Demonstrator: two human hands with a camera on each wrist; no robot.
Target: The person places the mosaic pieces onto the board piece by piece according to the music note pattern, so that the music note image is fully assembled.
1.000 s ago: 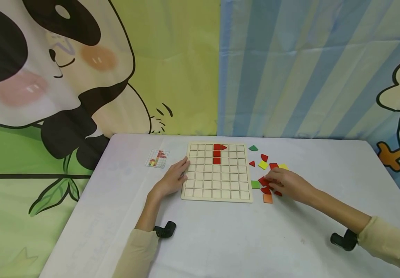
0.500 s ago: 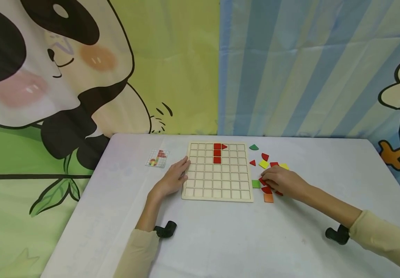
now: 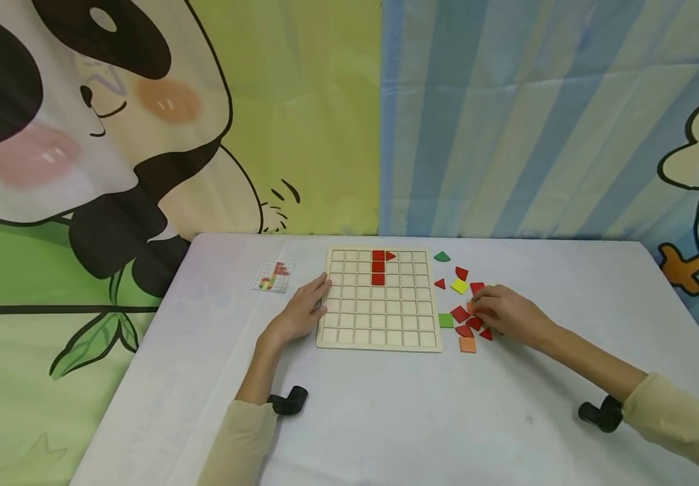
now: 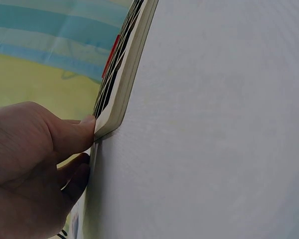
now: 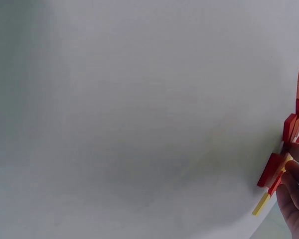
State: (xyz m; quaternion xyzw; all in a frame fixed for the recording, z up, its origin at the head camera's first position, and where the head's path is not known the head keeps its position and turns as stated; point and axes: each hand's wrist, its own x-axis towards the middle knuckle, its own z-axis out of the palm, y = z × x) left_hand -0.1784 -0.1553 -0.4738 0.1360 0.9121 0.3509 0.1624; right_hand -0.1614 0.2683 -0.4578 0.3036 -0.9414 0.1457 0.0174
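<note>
At the left edge of a wooden grid board point(image 3: 406, 302), my left hand point(image 3: 298, 309) rests with its fingers and thumb touching the side. Three red squares point(image 3: 378, 267) lie in a column in the board's upper cells, with a red triangle point(image 3: 390, 256) beside the top one. To the right of the board my right hand point(image 3: 512, 314) reaches into loose flat pieces. Its thumb and fingertips pinch an orange piece point(image 3: 471, 308), mostly hidden by the fingers. Close by lie a red square point(image 3: 460, 314), a red quarter-circle piece point(image 3: 464, 331) and red triangles point(image 3: 485, 334).
A small pattern card point(image 3: 273, 277) lies left of the board. Around the right-hand pile are a green square point(image 3: 446, 320), an orange square point(image 3: 467, 345), a yellow square point(image 3: 460, 287) and a green fan-shaped piece point(image 3: 442, 256). A cartoon backdrop hangs behind the white table point(image 3: 398, 418).
My right hand first reached left over the red square, then drew back right, uncovering it and several red pieces, and part of the orange piece. My left hand has stayed at the board.
</note>
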